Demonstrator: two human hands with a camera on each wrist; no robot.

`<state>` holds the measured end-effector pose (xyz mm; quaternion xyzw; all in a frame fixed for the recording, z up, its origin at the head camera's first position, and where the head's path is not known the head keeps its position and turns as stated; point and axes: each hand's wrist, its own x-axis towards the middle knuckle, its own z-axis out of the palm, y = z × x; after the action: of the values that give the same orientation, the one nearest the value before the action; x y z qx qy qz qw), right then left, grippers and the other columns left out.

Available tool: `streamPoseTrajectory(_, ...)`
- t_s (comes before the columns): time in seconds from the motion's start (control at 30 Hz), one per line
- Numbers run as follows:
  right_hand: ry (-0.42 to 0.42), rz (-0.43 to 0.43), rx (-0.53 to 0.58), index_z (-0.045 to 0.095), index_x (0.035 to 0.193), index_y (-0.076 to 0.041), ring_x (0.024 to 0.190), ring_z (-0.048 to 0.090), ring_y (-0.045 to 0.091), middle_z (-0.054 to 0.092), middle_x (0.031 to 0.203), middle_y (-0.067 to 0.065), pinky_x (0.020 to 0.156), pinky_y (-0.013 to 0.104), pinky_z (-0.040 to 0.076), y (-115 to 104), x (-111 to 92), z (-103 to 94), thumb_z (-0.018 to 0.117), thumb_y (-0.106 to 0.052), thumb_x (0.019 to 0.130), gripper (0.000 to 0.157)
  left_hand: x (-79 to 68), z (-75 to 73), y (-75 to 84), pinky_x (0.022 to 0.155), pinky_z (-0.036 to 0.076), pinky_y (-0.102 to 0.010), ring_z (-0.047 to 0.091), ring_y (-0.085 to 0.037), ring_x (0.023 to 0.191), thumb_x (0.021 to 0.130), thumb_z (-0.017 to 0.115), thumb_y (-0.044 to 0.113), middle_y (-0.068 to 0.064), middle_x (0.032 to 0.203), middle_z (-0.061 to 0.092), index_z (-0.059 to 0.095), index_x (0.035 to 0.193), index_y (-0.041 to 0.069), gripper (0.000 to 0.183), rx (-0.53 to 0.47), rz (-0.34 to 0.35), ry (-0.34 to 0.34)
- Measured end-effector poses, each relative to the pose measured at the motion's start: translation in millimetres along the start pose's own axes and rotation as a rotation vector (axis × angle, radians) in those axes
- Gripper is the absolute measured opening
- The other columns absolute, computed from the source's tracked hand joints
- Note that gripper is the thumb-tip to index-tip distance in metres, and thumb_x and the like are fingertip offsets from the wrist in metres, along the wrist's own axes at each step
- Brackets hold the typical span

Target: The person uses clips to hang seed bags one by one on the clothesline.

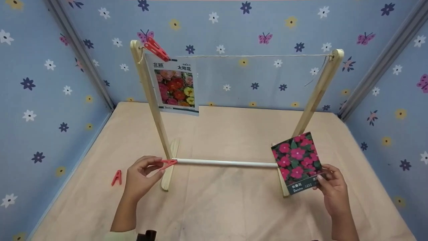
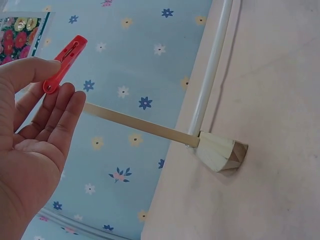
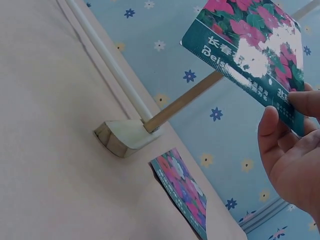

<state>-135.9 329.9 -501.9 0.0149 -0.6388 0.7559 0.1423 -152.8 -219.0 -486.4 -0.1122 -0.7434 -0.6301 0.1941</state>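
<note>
Between thumb and fingers my left hand (image 1: 142, 177) pinches a red clothespin (image 2: 66, 64), held up near the foot of the left wooden post. My right hand (image 1: 334, 190) grips a seed packet (image 1: 297, 162) with pink flowers by its lower right corner, tilted in front of the right post. A second seed packet (image 1: 176, 87), white with red and yellow flowers, hangs from the string (image 1: 240, 56) at its left end. A red clothespin (image 1: 156, 49) clips that packet at the top. Another red clothespin (image 1: 117, 177) lies on the table left of my left hand.
A wooden frame has a left post (image 1: 152, 100), a right post (image 1: 316, 97) and a white bar (image 1: 227, 163) low between them. In the right wrist view another flower packet (image 3: 181, 187) lies on the table by the right foot. Patterned walls surround the table.
</note>
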Motion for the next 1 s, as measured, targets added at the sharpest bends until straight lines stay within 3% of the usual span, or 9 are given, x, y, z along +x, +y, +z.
streamPoseTrajectory(0.43, -0.097, 0.000, -0.126, 0.043, 0.132, 0.006, 0.087, 0.060, 0.015, 0.059, 0.114, 0.007, 0.063, 0.026, 0.056, 2.7, 2.6, 29.0, 0.057, 0.000, 0.097, 0.038, 11.1, 8.1, 10.5, 0.083, 0.055, -0.028, 0.066, -0.020, 0.091, 0.074, 0.075, -0.017, -0.026, 0.102, 0.062, 0.067, 0.109, -0.011, 0.036, -0.074, 0.088, -0.044)
streamPoseTrajectory(0.7, -0.146, 0.006, -0.109, 0.045, 0.129, 0.007, 0.089, 0.062, 0.018, 0.061, 0.109, 0.011, 0.065, 0.030, 0.059, 5.3, 5.4, 48.3, 0.060, 0.005, 0.093, 0.039, 20.4, 13.7, 20.6, 0.084, 0.055, -0.030, 0.065, -0.023, 0.091, 0.072, 0.073, -0.022, -0.025, 0.102, 0.061, 0.066, 0.105, -0.013, 0.035, -0.072, 0.129, -0.074)
streamPoseTrajectory(1.0, -0.185, 0.021, -0.128, 0.053, 0.125, 0.011, 0.089, 0.063, 0.019, 0.062, 0.105, 0.013, 0.066, 0.034, 0.060, 6.8, 6.4, 66.3, 0.060, 0.008, 0.092, 0.033, 36.4, 21.5, 56.7, 0.086, 0.054, -0.036, 0.065, -0.031, 0.091, 0.074, 0.073, -0.020, -0.025, 0.101, 0.061, 0.067, 0.104, -0.013, 0.031, -0.046, 0.122, -0.107)
